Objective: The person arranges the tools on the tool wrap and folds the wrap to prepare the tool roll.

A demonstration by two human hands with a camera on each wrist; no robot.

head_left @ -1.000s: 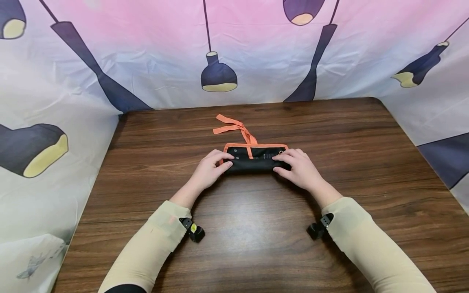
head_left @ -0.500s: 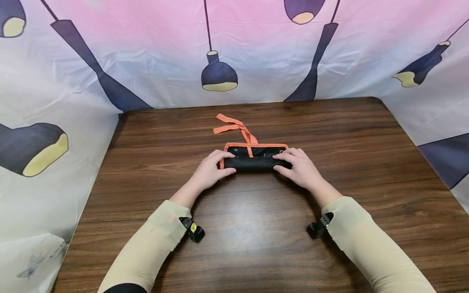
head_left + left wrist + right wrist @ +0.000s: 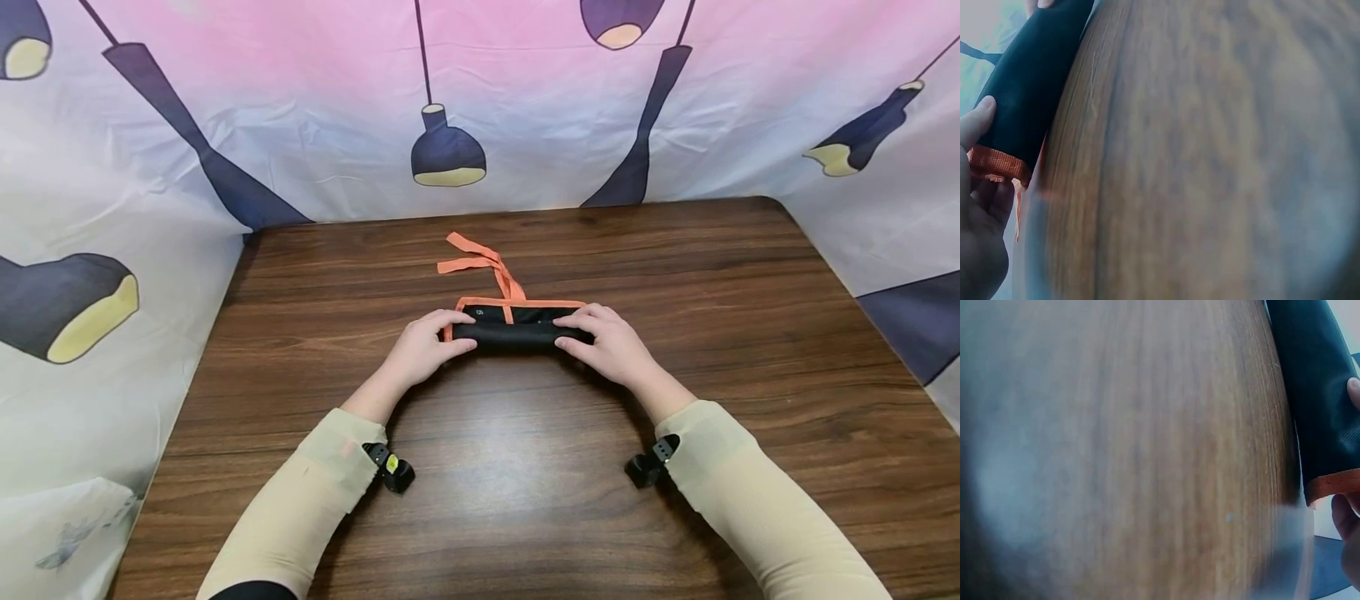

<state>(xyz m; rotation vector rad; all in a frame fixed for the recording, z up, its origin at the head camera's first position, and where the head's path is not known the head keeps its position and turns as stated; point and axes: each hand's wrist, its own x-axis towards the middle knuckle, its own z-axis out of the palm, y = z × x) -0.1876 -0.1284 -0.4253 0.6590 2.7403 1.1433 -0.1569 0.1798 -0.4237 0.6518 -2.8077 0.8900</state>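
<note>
A black fabric tool roll with orange edging lies partly rolled on the table in the head view. Its flat far strip bears a few small white marks. Two orange tie straps trail from its far edge. My left hand grips the left end, thumb on the near side and fingers over the top. At the right end, my right hand holds it the same way. In the left wrist view the thumb presses the black fabric near the orange trim. Whatever is inside the roll is hidden.
The brown wood-grain table extends around the roll, its far edge against a hanging cloth printed with lamps. Small black cameras sit on both sleeved wrists.
The near part of the roll has turned away from me, covering more of the flat strip and its white marks. Both hands have kept hold of the ends with slight shifts.
</note>
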